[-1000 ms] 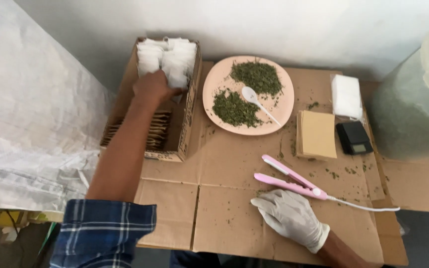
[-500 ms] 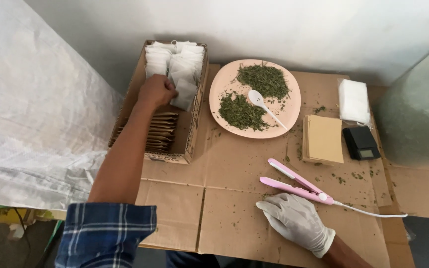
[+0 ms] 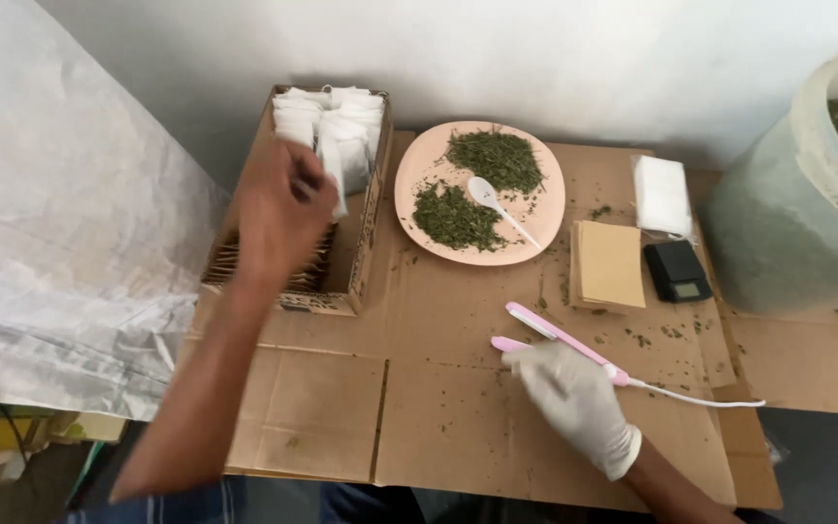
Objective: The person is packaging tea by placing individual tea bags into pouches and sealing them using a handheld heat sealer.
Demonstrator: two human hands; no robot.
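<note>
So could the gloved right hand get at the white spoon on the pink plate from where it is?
Probably yes: the right hand rests by the pink sealer, and only bare cardboard lies between it and the spoon on the plate.

A brown cardboard box (image 3: 353, 254) of white sachets (image 3: 337, 126) stands left; a small black scale's grey screen (image 3: 687, 289) right.

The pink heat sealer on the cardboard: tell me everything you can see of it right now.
The pink heat sealer is a slim clamp tool with two long arms, pale pink with a white inner strip on the upper one. It lies flat on the brown cardboard sheet, arms spread apart toward the left and joined at the right, where a white cord trails off. The gloved right hand covers its lower arm. Green leaf crumbs lie scattered around it.
</note>
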